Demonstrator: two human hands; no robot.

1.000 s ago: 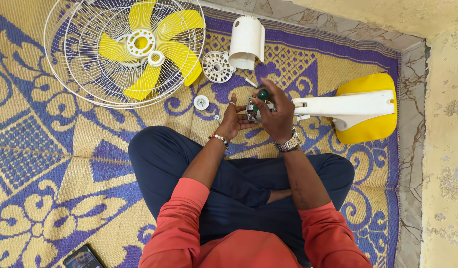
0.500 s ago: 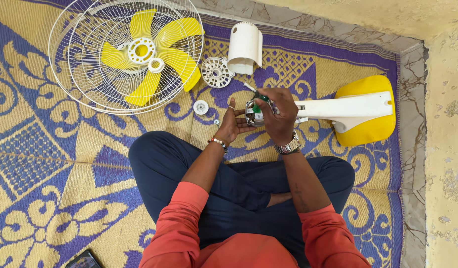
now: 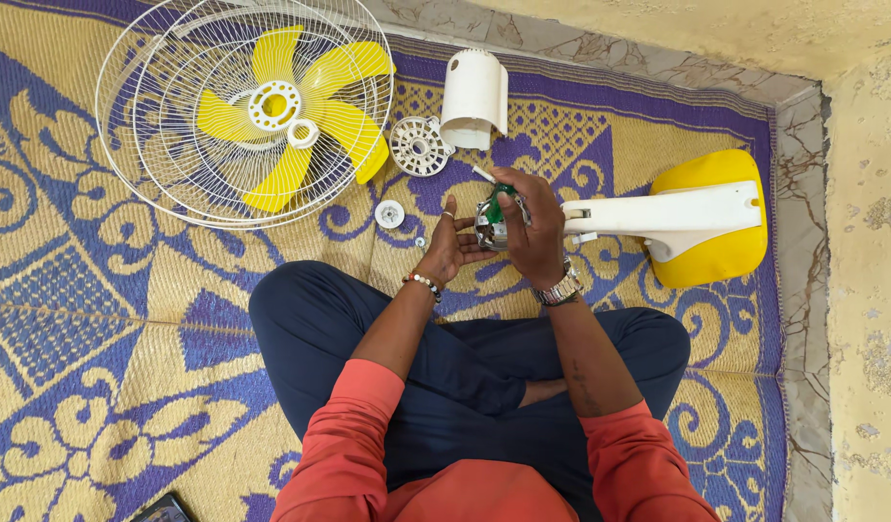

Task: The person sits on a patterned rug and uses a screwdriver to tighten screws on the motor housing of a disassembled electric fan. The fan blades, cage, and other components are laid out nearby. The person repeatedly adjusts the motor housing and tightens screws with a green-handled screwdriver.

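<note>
Fingers of the right hand (image 3: 534, 232) curl over the motor (image 3: 491, 224), gripping a green-handled screwdriver (image 3: 499, 196) against it, while the left hand (image 3: 452, 246), fingers spread, props the motor from the side. The motor sits at the end of the white stand (image 3: 673, 211), above the mat (image 3: 98, 319). The grille (image 3: 165, 106) lies well apart.

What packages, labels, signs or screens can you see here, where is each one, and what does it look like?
Dark device: bottom left edge on the mat, flat dark rectangle, mostly cut off; probably a phone screen, cannot tell for sure.
Packages, labels, signs: none that can be made out, not even on the fan motor between the left hand and the right hand.
</note>
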